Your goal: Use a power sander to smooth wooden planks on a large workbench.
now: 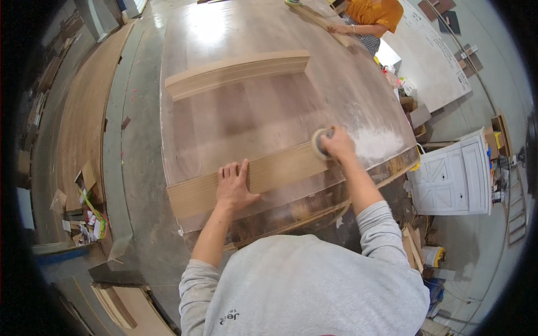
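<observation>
Head camera view: A person in a soft grey sweatshirt [319, 280] leans over a broad desk [241, 126], its near edge rough and streaked dark brown. The hands are apart. The left hand [234, 186] lies spread and flat on a long, straight-grained tan board [283, 168], which rests along the near side of the desktop; the right hand [339, 143] is clamped on a round, disc-shaped sander [320, 144] at the board's right end. Chalky white powder [378, 143] streaks the smooth, brownish top beyond. Farther across lies a stack of pale boards [238, 73], seams running along its side, and at the far right a co-worker in an orange top [386, 14] rests a hand [338, 28] on another plank [316, 19].

The right palm and fingers hide most of the sander's body, and its underside is out of sight. The frame cuts off the co-worker's head; glare [207, 22] washes out the desk's far left.
</observation>
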The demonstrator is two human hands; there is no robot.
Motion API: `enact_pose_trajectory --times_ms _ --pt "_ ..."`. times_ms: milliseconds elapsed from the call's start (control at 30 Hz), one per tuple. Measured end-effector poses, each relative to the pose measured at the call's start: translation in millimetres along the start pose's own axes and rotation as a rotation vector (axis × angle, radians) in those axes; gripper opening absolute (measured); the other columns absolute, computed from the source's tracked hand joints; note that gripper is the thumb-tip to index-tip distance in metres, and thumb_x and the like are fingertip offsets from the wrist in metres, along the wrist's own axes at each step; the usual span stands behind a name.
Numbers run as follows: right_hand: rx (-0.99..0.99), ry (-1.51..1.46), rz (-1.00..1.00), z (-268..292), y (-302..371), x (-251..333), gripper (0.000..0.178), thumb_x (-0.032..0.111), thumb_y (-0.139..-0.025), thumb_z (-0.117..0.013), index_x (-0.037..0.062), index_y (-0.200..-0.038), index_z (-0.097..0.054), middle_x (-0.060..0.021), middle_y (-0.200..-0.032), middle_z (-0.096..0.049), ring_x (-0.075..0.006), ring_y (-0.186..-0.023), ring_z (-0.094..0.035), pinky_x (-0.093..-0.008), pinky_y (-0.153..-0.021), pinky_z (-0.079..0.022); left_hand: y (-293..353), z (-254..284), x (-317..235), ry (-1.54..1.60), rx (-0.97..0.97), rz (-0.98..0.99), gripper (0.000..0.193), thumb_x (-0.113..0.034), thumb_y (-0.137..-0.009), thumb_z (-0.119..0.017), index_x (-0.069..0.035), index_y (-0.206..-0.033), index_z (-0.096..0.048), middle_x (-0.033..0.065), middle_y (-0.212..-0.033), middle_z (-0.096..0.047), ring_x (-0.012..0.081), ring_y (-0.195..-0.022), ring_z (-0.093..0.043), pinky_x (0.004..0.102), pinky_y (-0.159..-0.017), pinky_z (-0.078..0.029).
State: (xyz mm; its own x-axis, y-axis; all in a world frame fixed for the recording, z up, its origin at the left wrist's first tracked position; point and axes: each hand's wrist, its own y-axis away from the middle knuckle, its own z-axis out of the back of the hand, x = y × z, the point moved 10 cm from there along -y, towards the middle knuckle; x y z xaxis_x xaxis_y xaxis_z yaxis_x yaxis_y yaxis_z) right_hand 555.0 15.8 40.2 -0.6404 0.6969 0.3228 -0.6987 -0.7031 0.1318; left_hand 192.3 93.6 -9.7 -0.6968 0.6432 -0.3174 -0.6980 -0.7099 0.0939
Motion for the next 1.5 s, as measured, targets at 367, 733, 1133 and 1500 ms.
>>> enact_pose_trajectory --times_ms 367,733,1133,1500 --pt "-0.001 -0.021 0.08 -3 56 -21 0.047 0.039 -0.089 -0.067 0.0081 -0.124 -0.062 -0.0206 -0.124 -0.063 -0.0404 -0.115 -0.063 -0.0492 -0.097 -0.052 5 4 2 -0.013 -0.018 0.047 0.119 -0.053 -0.061 -0.089 -0.011 -0.158 -0.034 0.0156 -0.139 -0.044 0.0337 -0.138 -0.034 0.0491 -0.12 -0.023" --pt "0.225 -0.107 0.353 -64 127 140 0.05 0.038 -0.086 -0.073 0.0117 -0.127 -0.059 -0.0249 -0.129 -0.061 -0.0432 -0.115 -0.064 -0.0531 -0.096 -0.055 -1 -3 7 -0.077 0.014 0.035 0.12 -0.062 -0.062 -0.085 -0.01 -0.158 -0.036 0.0158 -0.142 -0.043 0.0347 -0.137 -0.035 0.0497 -0.12 -0.023" --pt "0.022 0.023 0.185 -11 68 17 0.051 0.042 -0.09 -0.064 0.0094 -0.129 -0.061 -0.0221 -0.129 -0.062 -0.0417 -0.111 -0.066 -0.0508 -0.095 -0.055 0 2 -1 -0.031 -0.036 -0.02 0.118 -0.058 -0.063 -0.086 -0.007 -0.157 -0.035 0.0181 -0.14 -0.044 0.0355 -0.136 -0.036 0.0505 -0.119 -0.023" --pt "0.088 -0.061 0.34 -69 58 110 0.054 0.037 -0.087 -0.07 0.011 -0.133 -0.058 -0.0217 -0.131 -0.059 -0.0441 -0.111 -0.066 -0.0525 -0.095 -0.055 -6 2 -2 -0.015 0.016 0.027 0.123 -0.06 -0.063 -0.084 -0.009 -0.161 -0.029 0.0182 -0.143 -0.044 0.0361 -0.139 -0.035 0.0507 -0.121 -0.021"
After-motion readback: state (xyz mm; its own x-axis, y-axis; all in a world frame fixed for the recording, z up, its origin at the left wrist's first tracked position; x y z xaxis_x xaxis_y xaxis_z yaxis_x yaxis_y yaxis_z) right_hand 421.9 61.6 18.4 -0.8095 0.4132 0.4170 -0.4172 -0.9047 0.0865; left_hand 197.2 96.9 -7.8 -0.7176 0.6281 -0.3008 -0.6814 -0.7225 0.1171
